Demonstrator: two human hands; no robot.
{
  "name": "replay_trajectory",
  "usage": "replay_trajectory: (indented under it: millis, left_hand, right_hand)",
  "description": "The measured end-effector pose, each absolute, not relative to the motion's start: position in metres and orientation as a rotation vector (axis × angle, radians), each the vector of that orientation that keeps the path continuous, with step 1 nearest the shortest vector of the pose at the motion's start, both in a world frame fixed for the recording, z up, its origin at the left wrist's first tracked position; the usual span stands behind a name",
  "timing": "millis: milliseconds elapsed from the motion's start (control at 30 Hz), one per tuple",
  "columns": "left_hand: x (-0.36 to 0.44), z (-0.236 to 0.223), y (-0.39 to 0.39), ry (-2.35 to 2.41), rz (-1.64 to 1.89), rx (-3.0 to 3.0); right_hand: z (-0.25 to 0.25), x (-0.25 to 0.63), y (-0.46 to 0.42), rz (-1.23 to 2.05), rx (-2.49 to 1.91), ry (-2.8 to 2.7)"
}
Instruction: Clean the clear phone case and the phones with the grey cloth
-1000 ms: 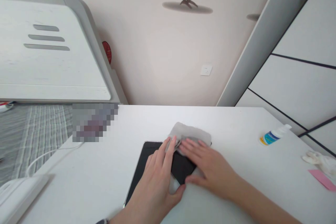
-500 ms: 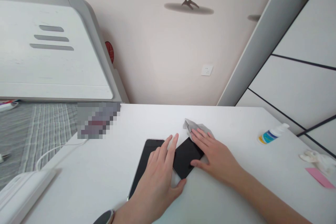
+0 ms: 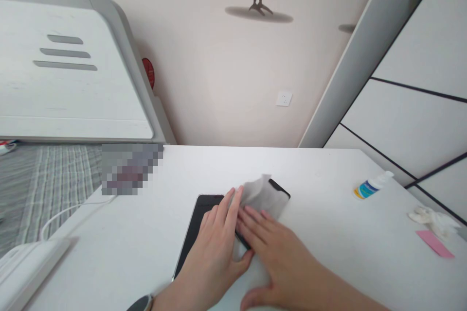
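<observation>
Your left hand (image 3: 213, 248), open and gripping nothing, seems to brace the black phone (image 3: 280, 188) on the counter (image 3: 127, 252) – likely against sliding – while your open right hand (image 3: 282, 255) presses the grey cloth (image 3: 263, 197) over it.

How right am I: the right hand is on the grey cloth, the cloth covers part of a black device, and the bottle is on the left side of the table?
Not fully: the bottle is on the right side of the table, as the head view shows. The rest holds: the right hand is on the grey cloth, which covers part of a black device.
</observation>
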State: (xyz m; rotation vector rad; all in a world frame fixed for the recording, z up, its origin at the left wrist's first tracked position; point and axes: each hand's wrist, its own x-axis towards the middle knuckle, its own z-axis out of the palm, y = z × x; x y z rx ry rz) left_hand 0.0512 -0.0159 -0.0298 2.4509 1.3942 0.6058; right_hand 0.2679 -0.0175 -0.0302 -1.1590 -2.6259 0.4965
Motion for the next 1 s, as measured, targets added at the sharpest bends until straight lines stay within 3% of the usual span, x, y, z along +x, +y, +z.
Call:
replay_trajectory:
  millis: [67,233,433,600,800,1000]
  left_hand:
    - [0.051,-0.030,-0.016,1.387,0.609,2.455]
    - [0.050,-0.029,-0.015,1.414,0.613,2.438]
    - [0.050,-0.029,-0.015,1.388,0.592,2.483]
    - [0.052,-0.028,-0.016,1.428,0.546,2.463]
    - [0.052,-0.028,-0.016,1.405,0.581,2.463]
    - [0.054,-0.024,-0.017,1.453,0.508,2.408]
  right_hand:
    - [-0.029,0.267,-0.018,0.588,-1.028,-2.681]
    - [-0.027,0.283,-0.007,0.356,-1.411,-2.513]
    - [-0.025,0.276,-0.016,0.644,-1.013,-2.713]
    - [-0.025,0.291,-0.003,0.380,-1.404,-2.538]
    - [-0.017,0.272,-0.025,0.563,-1.044,-2.663]
    - [-0.024,0.299,-0.001,0.084,-1.325,-2.595]
